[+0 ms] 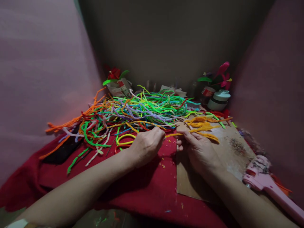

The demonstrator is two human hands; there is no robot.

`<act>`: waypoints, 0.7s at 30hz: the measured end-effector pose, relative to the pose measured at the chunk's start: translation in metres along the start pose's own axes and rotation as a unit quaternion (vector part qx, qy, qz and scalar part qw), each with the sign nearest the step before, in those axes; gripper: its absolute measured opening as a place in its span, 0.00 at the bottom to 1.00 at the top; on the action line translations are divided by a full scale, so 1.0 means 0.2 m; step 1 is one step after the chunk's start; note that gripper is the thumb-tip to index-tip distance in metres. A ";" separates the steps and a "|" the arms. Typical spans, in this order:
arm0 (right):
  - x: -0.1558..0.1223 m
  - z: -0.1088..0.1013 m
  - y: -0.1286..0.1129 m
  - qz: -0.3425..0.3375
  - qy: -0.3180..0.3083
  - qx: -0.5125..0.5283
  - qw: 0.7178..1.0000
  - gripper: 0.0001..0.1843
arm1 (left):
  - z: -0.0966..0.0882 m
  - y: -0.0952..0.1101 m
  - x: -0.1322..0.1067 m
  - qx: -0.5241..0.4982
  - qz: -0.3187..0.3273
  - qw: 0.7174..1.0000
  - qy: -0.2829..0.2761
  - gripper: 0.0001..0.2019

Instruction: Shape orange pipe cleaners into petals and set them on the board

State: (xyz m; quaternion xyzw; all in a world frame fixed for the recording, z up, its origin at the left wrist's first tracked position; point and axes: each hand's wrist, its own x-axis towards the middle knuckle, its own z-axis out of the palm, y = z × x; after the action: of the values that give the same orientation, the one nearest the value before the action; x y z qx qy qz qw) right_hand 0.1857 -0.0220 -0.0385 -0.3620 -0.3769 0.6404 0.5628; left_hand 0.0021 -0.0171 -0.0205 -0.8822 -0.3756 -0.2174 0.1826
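Note:
My left hand (147,144) is closed in a pinch on one end of an orange pipe cleaner (173,135). My right hand (198,148) is closed on the other end of that pipe cleaner, which stretches between the two hands. Just beyond my right hand lies a small bunch of orange pipe cleaners (203,126) on a brown cardboard sheet (228,152). A big tangled heap of pipe cleaners (133,112) in green, orange, blue and purple spreads behind my left hand on a red cloth (147,186).
A pink glue gun (266,182) lies at the right edge. A white jar (219,99) and pink and green pipe-cleaner flowers (222,76) stand at the back right, a red flower (114,74) at the back left. Yellow-handled scissors (124,141) lie near my left hand. Pink walls close in both sides.

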 end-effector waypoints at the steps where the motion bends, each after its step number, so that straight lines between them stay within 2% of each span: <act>1: 0.00 0.00 0.00 0.000 -0.001 0.015 1.000 0.13 | -0.01 0.00 0.00 0.001 -0.001 1.000 -0.012 0.09; 5: 0.02 -0.01 -0.05 0.008 0.016 0.074 0.997 0.09 | -0.02 -0.03 -0.01 -0.032 -0.007 0.998 -0.062 0.10; 8: 0.03 -0.02 -0.07 -0.004 0.010 0.091 0.996 0.08 | -0.02 -0.05 -0.01 -0.110 -0.051 0.989 -0.086 0.10; 12: 0.05 -0.04 -0.10 -0.011 0.007 0.133 0.991 0.07 | -0.04 -0.03 0.01 -0.200 -0.142 0.962 -0.120 0.12; 14: 0.06 -0.05 -0.10 -0.012 0.018 0.134 0.991 0.06 | -0.07 -0.02 0.03 -0.268 -0.169 0.935 -0.156 0.13; 15: 0.06 -0.06 -0.11 -0.011 0.023 0.129 0.991 0.06 | -0.09 -0.02 0.04 -0.316 -0.179 0.914 -0.183 0.12; 17: 0.07 -0.07 -0.12 -0.007 0.030 0.122 0.992 0.07 | -0.12 -0.01 0.06 -0.422 -0.210 0.847 -0.244 0.12; 19: 0.08 -0.07 -0.12 -0.005 0.038 0.127 0.991 0.07 | -0.14 -0.02 0.07 -0.528 -0.259 0.758 -0.282 0.12; 21: 0.08 -0.07 -0.13 -0.006 0.055 0.142 0.988 0.08 | -0.14 -0.03 0.07 -0.616 -0.305 0.669 -0.282 0.11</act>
State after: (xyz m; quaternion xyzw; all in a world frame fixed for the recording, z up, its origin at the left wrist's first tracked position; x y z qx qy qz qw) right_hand 0.2079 -0.0020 -0.0220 -0.3113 -0.2529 0.6632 0.6319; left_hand -0.0002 -0.0194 0.0110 -0.6494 -0.4383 -0.1842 -0.5934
